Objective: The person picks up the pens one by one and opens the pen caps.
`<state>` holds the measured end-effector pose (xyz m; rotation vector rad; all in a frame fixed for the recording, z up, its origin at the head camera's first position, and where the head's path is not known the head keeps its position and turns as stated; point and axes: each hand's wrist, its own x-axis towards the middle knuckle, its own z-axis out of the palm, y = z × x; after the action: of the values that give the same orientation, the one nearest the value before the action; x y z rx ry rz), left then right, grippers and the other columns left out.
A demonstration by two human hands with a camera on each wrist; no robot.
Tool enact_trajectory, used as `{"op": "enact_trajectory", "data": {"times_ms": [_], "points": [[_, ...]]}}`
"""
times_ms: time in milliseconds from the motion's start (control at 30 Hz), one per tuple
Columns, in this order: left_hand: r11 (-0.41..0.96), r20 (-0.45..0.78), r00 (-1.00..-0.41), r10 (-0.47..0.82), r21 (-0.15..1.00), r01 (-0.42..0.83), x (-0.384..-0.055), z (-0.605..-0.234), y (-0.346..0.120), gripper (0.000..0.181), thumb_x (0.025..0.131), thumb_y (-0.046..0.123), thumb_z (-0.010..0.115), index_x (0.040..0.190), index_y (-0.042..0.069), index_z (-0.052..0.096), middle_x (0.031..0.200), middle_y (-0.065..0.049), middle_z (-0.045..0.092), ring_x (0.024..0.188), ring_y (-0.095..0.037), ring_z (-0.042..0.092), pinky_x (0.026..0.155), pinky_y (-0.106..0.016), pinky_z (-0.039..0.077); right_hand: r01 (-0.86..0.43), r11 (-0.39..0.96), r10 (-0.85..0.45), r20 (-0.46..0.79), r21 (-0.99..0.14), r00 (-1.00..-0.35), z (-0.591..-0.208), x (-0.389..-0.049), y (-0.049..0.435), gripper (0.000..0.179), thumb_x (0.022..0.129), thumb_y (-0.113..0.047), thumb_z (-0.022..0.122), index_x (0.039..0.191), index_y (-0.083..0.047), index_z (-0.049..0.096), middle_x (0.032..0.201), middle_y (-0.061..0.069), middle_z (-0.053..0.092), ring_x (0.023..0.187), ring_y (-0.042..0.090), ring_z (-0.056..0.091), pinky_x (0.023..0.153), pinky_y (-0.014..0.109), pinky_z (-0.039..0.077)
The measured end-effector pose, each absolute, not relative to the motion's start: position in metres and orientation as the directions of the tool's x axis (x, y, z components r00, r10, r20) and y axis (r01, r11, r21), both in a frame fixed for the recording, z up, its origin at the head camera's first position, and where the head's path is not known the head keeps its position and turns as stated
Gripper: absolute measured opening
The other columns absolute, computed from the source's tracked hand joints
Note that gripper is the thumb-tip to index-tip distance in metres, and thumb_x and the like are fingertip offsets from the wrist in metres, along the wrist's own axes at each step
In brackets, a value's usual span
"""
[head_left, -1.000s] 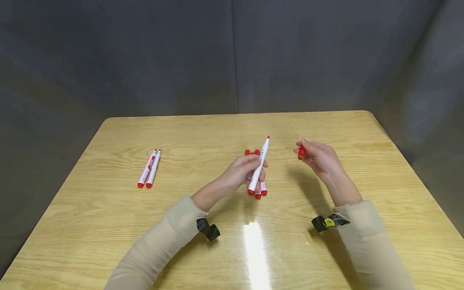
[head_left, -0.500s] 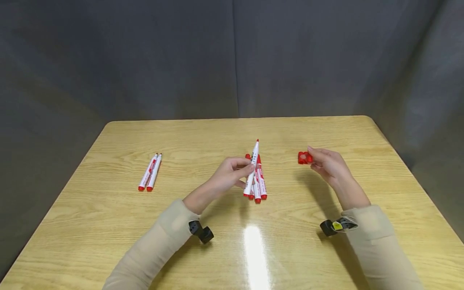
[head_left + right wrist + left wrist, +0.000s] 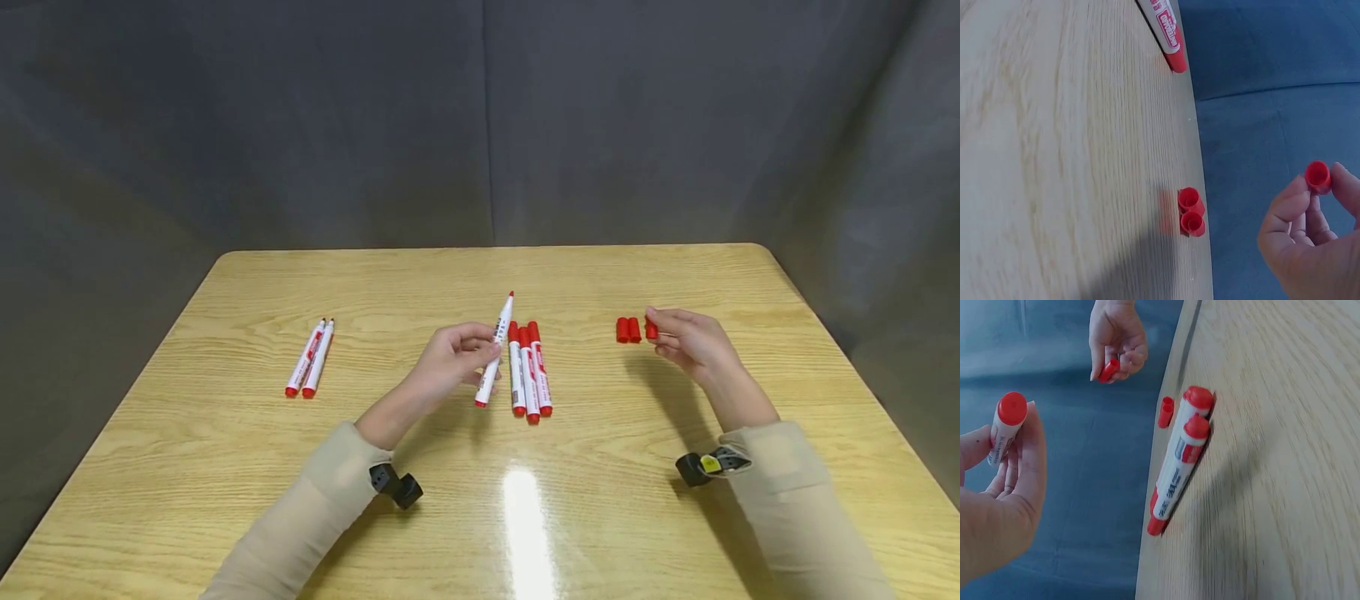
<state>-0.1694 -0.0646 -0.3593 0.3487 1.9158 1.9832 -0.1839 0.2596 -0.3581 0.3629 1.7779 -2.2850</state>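
My left hand [image 3: 450, 364] pinches an uncapped white marker [image 3: 496, 350], its red nib pointing up and away. Just right of it, three capped red-and-white markers [image 3: 531, 371] lie side by side on the table. Between thumb and fingers, my right hand [image 3: 693, 343] holds a red marker cap [image 3: 651, 330]; in the right wrist view the hollow end of this cap [image 3: 1318, 175] faces the camera. Two more red caps [image 3: 628, 330] lie together on the table, left of that hand.
At the left of the wooden table [image 3: 600, 500], two uncapped markers [image 3: 309, 358] lie close together. A dark grey curtain [image 3: 480, 125] hangs beyond the far edge. Each sleeve carries a black wrist camera [image 3: 395, 487].
My left hand has moved left with the uncapped marker, off the three capped ones. My right hand has shifted right with one cap, away from the two caps on the table.
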Motion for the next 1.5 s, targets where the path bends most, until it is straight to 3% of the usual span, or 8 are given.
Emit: {"op": "enact_trajectory", "data": {"times_ms": [67,333,767,1267,1500], "points": [[-0.030,-0.065,-0.906,0.419,0.996,-0.085,-0.169,-0.360,-0.069,0.027,0.091,0.001,0.051,0.115,-0.013,0.048,0.087,-0.010,0.057,0.070,-0.021,0.060,0.066,-0.044,0.053,0.324,-0.239,-0.018,-0.330,-0.915,-0.944,-0.358,-0.184,0.261,0.013,0.085,-0.014,0.065,0.072,-0.012,0.067,0.067,-0.003,0.061,0.055,0.007,0.057,0.054,0.020,0.048],[-0.039,-0.054,-0.929,0.367,0.997,-0.074,-0.173,-0.359,-0.087,0.023,0.090,-0.001,0.053,0.110,-0.014,0.051,0.085,-0.019,0.058,0.065,-0.022,0.062,0.059,-0.034,0.054,0.327,-0.215,0.010,-0.337,-0.920,-0.942,-0.360,-0.185,0.271,0.012,0.083,-0.014,0.067,0.071,-0.013,0.069,0.068,-0.005,0.060,0.054,0.005,0.054,0.053,0.020,0.048],[0.019,-0.002,-0.963,0.268,1.000,0.003,-0.173,-0.349,-0.118,0.023,0.087,-0.001,0.056,0.106,-0.013,0.053,0.079,-0.002,0.060,0.065,-0.010,0.060,0.058,-0.023,0.050,0.332,-0.198,0.021,-0.343,-0.922,-0.939,-0.364,-0.187,0.277,0.012,0.082,-0.014,0.068,0.070,-0.014,0.069,0.068,-0.005,0.060,0.054,0.004,0.055,0.054,0.019,0.048],[0.025,0.046,-0.982,0.181,0.998,0.051,-0.174,-0.343,-0.158,0.016,0.087,-0.001,0.057,0.102,-0.007,0.054,0.077,0.001,0.061,0.063,-0.010,0.061,0.057,-0.022,0.050,0.349,-0.212,0.012,-0.360,-0.913,-0.933,-0.366,-0.187,0.281,0.013,0.083,-0.013,0.067,0.070,-0.013,0.068,0.068,-0.004,0.061,0.055,0.006,0.057,0.054,0.020,0.049],[0.102,0.045,-0.988,0.150,0.993,0.061,-0.177,-0.345,-0.181,0.018,0.088,0.002,0.057,0.102,-0.009,0.054,0.078,0.002,0.060,0.067,-0.012,0.062,0.058,-0.021,0.050,0.350,-0.189,0.012,-0.359,-0.917,-0.933,-0.367,-0.188,0.283,0.013,0.083,-0.013,0.066,0.070,-0.014,0.068,0.069,-0.005,0.061,0.055,0.006,0.056,0.055,0.020,0.049]]}}
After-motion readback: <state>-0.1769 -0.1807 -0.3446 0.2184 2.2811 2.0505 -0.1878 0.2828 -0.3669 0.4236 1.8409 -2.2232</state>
